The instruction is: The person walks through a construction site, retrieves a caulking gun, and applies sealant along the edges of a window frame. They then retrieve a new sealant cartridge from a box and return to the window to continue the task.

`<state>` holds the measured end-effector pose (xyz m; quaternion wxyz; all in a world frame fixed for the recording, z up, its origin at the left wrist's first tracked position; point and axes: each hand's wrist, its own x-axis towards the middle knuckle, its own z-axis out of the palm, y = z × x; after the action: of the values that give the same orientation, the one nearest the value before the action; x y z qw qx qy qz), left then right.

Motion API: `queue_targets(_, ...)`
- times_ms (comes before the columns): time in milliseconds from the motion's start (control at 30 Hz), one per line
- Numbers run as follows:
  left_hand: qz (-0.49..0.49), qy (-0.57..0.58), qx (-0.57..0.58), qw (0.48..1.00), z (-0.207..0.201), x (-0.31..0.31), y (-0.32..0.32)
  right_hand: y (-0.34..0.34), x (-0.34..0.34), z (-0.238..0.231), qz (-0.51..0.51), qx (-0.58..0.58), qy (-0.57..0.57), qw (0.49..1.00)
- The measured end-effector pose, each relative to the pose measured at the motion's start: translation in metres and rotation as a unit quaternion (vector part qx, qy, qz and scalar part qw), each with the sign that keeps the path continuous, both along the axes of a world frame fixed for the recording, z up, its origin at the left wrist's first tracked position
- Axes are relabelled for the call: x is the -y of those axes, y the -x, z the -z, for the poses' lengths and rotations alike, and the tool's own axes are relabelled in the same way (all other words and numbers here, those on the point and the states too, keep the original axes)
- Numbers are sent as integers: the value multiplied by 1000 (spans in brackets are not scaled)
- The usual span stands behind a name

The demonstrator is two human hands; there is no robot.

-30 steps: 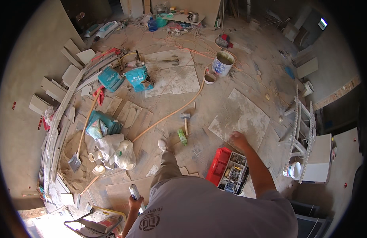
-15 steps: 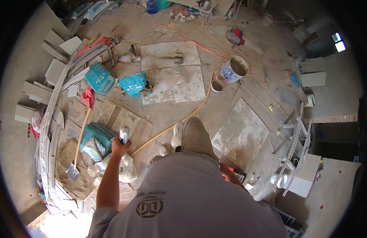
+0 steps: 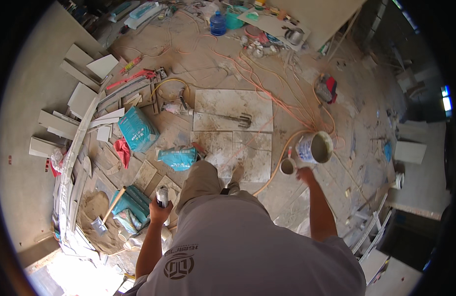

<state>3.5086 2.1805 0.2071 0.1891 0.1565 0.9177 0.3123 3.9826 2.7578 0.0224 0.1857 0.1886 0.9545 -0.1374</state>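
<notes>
My left hand (image 3: 161,212) is wrapped round a silvery white cylindrical thing (image 3: 162,196), which stands up out of the fist; its kind is not clear. At the right, my right hand (image 3: 304,173) reaches forward beside a small light-coloured pot (image 3: 287,166). Its fingers are too small and blurred to read, and whether they touch the pot I cannot tell. Just beyond stands a white and blue bucket (image 3: 307,150) of grey mix. A long mixer with a pronged metal end (image 3: 245,120) lies across pale boards (image 3: 257,153) ahead of me.
Teal bags (image 3: 138,129) stand at the left, near a red cloth (image 3: 121,152). A shovel (image 3: 99,225) rests in a sand heap (image 3: 92,209). Orange cords (image 3: 287,106) run over the floor behind the bucket. Cut panels (image 3: 82,100) lean on the left wall. A blue water jug (image 3: 217,23) stands far off.
I have moved forward toward the boards and bags. My right arm has swung out from my side toward the pot and bucket. My left hand still grips the silvery cylinder.
</notes>
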Motion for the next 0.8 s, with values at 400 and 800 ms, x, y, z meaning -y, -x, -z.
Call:
queue_targets(400,-48,-80,56,994,53,-231,273,323,-185,-71,36,-88,19,995)
queue_targets(800,-63,-108,-11,992,22,-402,584,598,-228,-58,368,109,337,860)
